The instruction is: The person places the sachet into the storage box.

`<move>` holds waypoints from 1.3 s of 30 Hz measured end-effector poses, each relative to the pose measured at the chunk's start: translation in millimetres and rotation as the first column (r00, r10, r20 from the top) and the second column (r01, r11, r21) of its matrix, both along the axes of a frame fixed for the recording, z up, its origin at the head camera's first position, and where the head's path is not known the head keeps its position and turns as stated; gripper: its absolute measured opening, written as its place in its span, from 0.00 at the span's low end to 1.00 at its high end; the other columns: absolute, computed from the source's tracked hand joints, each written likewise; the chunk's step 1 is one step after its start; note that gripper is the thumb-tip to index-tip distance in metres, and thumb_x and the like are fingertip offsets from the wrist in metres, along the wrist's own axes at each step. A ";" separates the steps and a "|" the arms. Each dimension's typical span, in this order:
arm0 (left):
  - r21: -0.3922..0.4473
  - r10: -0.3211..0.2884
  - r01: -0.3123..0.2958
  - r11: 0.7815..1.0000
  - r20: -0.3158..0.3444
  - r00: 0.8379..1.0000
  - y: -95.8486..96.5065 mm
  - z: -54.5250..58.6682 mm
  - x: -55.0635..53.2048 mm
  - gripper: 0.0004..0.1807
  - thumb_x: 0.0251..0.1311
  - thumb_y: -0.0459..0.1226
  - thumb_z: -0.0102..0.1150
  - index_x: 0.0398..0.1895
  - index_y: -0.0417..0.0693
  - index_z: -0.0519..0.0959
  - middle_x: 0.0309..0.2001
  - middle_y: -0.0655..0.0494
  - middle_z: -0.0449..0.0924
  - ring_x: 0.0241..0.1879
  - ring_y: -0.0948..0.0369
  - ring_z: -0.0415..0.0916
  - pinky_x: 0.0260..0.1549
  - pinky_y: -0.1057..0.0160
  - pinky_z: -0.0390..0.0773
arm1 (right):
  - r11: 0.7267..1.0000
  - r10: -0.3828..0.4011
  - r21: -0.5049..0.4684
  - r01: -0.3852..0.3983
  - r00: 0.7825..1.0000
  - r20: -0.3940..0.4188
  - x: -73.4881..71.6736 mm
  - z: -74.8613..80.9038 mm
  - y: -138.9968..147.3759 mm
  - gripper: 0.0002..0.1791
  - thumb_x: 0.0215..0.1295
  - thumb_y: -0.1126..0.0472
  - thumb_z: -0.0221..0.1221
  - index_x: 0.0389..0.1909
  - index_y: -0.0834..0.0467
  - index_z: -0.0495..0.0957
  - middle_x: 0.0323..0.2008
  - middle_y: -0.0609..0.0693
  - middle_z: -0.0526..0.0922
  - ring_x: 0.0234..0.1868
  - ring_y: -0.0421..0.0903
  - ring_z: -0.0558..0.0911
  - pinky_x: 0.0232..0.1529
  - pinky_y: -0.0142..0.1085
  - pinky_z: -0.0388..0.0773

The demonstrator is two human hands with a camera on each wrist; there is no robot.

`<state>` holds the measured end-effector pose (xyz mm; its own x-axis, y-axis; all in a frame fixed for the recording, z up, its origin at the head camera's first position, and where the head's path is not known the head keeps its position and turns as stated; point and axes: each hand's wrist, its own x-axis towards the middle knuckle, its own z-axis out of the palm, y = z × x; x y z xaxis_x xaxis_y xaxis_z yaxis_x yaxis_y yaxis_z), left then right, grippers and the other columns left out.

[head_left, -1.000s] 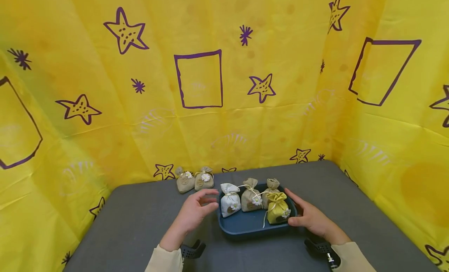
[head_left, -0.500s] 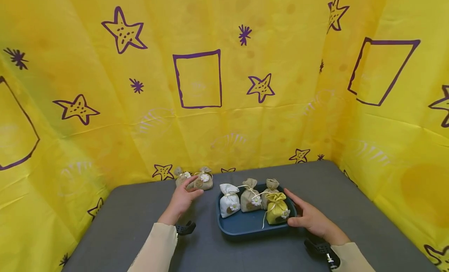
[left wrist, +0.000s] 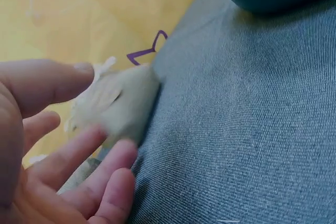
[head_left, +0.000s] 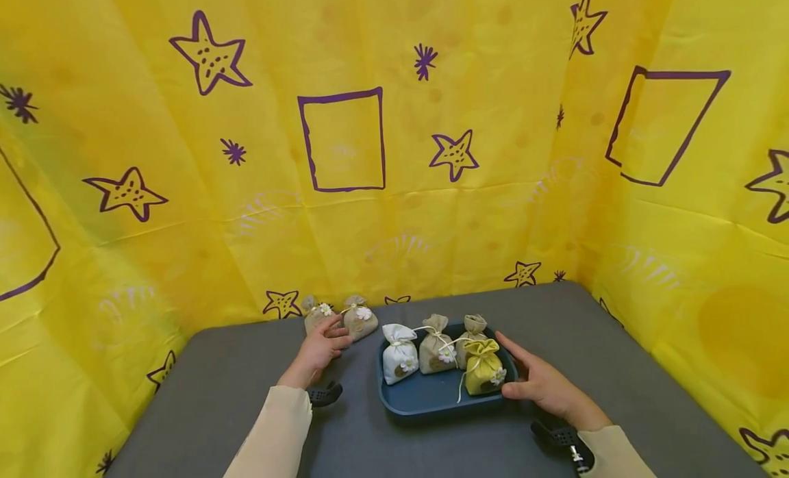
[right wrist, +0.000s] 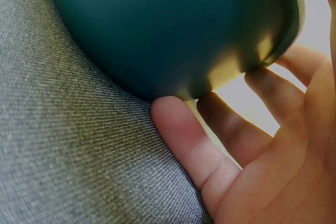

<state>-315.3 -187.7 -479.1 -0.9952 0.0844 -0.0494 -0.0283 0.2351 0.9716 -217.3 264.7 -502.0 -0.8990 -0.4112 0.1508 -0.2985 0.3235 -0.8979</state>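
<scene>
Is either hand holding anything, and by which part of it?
The right hand holds the blue tray by its right end. The left hand, close to a beige pouch, holds nothing.

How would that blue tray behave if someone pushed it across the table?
The blue tray would probably stay stiff, since it looks unbent against the right hand. Wide and shallow, it seems more likely to slide than tip. Its drawstring pouches might wobble, since nothing visible fastens them.
</scene>
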 end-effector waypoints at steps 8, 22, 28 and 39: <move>-0.088 -0.025 0.021 0.996 -0.043 0.999 11.8 3.2 -5.0 0.43 0.61 0.32 0.66 0.78 0.45 0.56 0.75 0.35 0.51 0.72 0.40 0.48 0.62 0.41 0.62 | 1.000 -0.011 -0.002 0.011 1.000 0.015 0.4 -0.4 -0.8 0.50 0.63 0.50 0.68 0.80 0.51 0.49 0.76 0.60 0.51 0.70 0.61 0.56 0.54 0.33 0.70; -0.287 -0.055 0.026 0.957 -0.092 0.994 23.8 -2.1 -9.6 0.33 0.58 0.31 0.69 0.68 0.46 0.71 0.67 0.35 0.65 0.56 0.45 0.68 0.54 0.45 0.68 | 0.999 -0.014 0.032 0.014 1.000 -0.009 -1.1 1.1 -1.2 0.50 0.63 0.48 0.67 0.80 0.50 0.50 0.76 0.58 0.52 0.71 0.60 0.57 0.57 0.33 0.68; -0.401 -0.115 0.041 0.915 -0.162 0.980 26.9 -1.8 -7.1 0.22 0.57 0.34 0.70 0.56 0.47 0.79 0.60 0.44 0.74 0.53 0.49 0.71 0.50 0.48 0.70 | 0.999 -0.025 0.036 0.025 1.000 -0.005 -0.2 1.0 -0.7 0.50 0.63 0.48 0.68 0.80 0.50 0.50 0.76 0.59 0.53 0.71 0.60 0.57 0.56 0.34 0.68; -0.426 -0.164 0.087 0.900 -0.147 0.975 35.2 -0.6 -4.3 0.36 0.59 0.37 0.70 0.72 0.50 0.69 0.66 0.38 0.69 0.63 0.43 0.68 0.60 0.43 0.65 | 0.999 -0.034 0.033 0.033 0.999 0.026 -0.6 -0.6 -1.1 0.50 0.63 0.47 0.67 0.80 0.49 0.49 0.77 0.57 0.52 0.72 0.60 0.56 0.58 0.34 0.67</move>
<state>-319.6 -152.5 -479.7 -0.9734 0.2192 0.0667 0.1897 0.6079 0.7711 -217.9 263.6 -502.6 -0.9160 -0.3847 0.1140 -0.2634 0.3622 -0.8941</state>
